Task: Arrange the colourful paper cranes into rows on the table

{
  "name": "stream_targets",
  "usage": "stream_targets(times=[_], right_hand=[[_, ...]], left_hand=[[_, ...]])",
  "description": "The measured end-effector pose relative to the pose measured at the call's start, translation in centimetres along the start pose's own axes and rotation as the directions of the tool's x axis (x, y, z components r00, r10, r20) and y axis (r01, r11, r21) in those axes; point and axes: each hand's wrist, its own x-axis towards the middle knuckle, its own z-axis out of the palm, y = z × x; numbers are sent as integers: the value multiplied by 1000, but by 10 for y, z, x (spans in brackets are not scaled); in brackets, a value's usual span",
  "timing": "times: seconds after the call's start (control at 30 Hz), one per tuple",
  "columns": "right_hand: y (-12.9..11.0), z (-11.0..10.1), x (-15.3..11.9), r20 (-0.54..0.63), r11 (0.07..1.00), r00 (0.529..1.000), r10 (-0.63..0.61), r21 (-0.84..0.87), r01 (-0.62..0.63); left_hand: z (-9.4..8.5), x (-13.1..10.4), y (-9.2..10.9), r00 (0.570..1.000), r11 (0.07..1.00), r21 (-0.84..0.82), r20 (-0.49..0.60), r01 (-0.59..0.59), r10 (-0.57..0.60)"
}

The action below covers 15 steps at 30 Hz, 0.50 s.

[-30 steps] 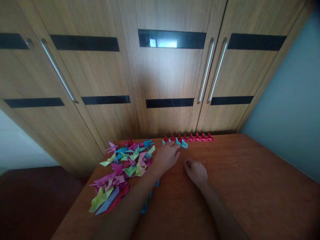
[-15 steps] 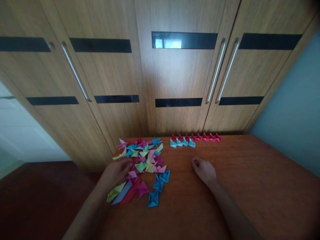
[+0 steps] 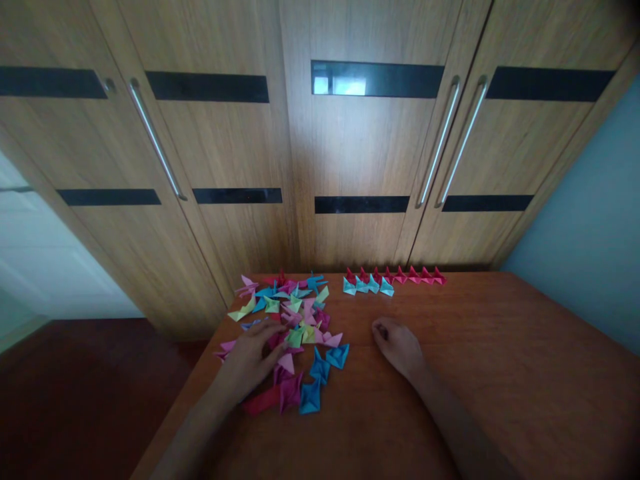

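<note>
1. Snagging looks like the main risk. Left hand (image 3: pixel 253 357) is over the pile of folded paper (image 3: pixel 307 310), thumb and index parted, fingertips down among the pieces. Can't tell if anything is pinched; my fingers hide the contact.
2. Pieces lie tight and overlapping beyond and beside that hand. Points and flaps could hook each other, so lifting one might drag its neighbours.
3. Light green piece (image 3: pixel 295 337) sits just by my left fingertips. Pressing down instead of pinching could flatten its folds.
4. Pink piece (image 3: pixel 226 347) pokes out on the outer side of my left hand, near the table (image 3: pixel 475 333) edge. A sideways sweep of the hand could push it off.
5. Magenta piece (image 3: pixel 291 393) and red strip (image 3: pixel 263 401) lie on the near side of my left hand. Low wrist or forearm could brush them on a pull back.
6. Blue pieces (image 3: pixel 320 367) are between my hands, nearer the left. A low pass across could knock them.
7. Right hand (image 3: pixel 403 350) rests on the table, curled loosely closed, no paper showing at it.
8. Light blue row (image 3: pixel 373 286) is beyond my hands, close in front of the red row (image 3: pixel 413 275). Light paper, tight spacing: a careless fingertip could skew both.
</note>
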Motion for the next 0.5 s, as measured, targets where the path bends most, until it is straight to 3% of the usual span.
stream_targets(times=[0.3,0.4,0.5], right_hand=[[-48,21,-8,37,976,980,-194,108,190],[-64,27,-11,49,947,956,-290,160,279],[-68,27,-14,60,906,919,-390,206,371]], left_hand=[[0,-3,12,997,992,104,3,-72,72],[2,13,17,994,980,174,-43,-94,103],[10,40,26,991,961,245,-7,-130,136]])
